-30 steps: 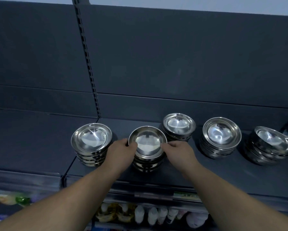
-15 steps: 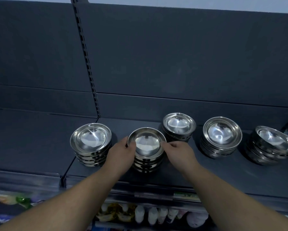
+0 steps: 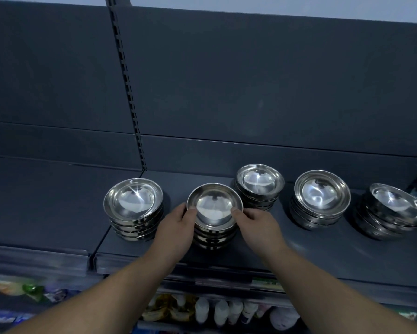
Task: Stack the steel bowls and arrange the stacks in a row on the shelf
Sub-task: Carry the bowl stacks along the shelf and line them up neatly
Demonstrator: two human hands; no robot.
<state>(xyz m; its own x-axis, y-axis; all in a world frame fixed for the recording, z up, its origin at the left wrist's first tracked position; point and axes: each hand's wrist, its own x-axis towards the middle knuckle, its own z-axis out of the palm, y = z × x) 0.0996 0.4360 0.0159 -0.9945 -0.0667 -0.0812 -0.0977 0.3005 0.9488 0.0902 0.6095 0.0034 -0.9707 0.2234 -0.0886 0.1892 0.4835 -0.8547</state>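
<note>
As we count from the shelf's (image 3: 299, 251) left edge, the second stack (image 3: 214, 209) stands nearest the front edge, with our left hand (image 3: 176, 229) and right hand (image 3: 259, 227) gripping its top rim. Standing apart: first stack (image 3: 133, 201), third stack (image 3: 260, 182), fourth stack (image 3: 322, 192), fifth stack (image 3: 395, 208).

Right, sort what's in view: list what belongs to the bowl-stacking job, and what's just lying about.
Job:
- front stack
- left stack
- back stack
- fourth stack
- far-right stack
- shelf

Lying about, all below:
- white bottles
- yellow packets
- blurred goods, too soft to identify
</note>
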